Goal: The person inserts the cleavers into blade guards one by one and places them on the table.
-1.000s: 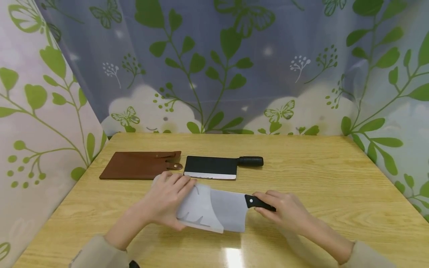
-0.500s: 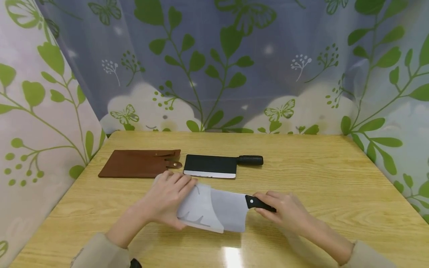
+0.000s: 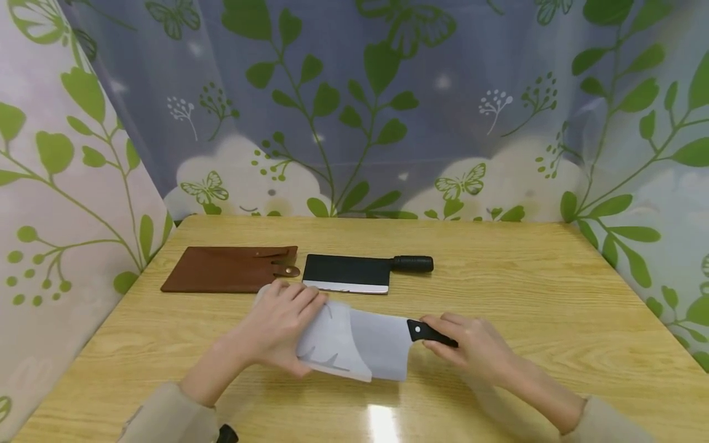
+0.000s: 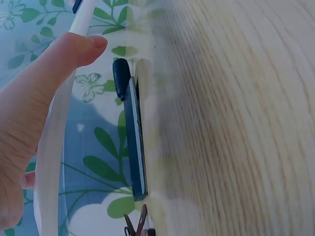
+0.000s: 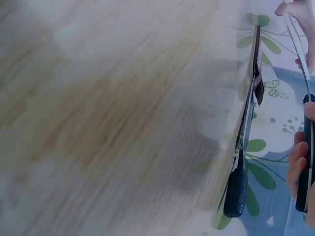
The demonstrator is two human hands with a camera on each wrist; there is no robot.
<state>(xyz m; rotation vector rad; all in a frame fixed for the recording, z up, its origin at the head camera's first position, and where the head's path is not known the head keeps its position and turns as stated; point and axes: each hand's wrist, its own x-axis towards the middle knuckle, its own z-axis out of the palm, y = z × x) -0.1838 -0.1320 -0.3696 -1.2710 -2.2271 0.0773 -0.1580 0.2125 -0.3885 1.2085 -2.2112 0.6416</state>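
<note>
Above the table, a cleaver (image 3: 382,344) with a wide grey blade is held level between both hands. A pale translucent sheath (image 3: 329,344) covers the left part of its blade, and the part nearest the handle is bare. My left hand (image 3: 279,326) grips the sheath, thumb on the near edge and fingers over the far edge. My right hand (image 3: 471,344) grips the black riveted handle (image 3: 418,331). In the left wrist view the sheath (image 4: 54,132) shows edge-on in the hand. In the right wrist view fingers curl round the handle (image 5: 305,152).
Behind the hands a black-bladed cleaver (image 3: 346,271) lies on the wooden table (image 3: 554,295), its black handle to the right. Left of it lies a brown leather sheath (image 3: 221,271) with a snap strap. A patterned curtain (image 3: 354,123) hangs behind the table.
Both hands keep their grips, and the sheath covers about the same length of blade. The view has shifted slightly; otherwise little differs.
</note>
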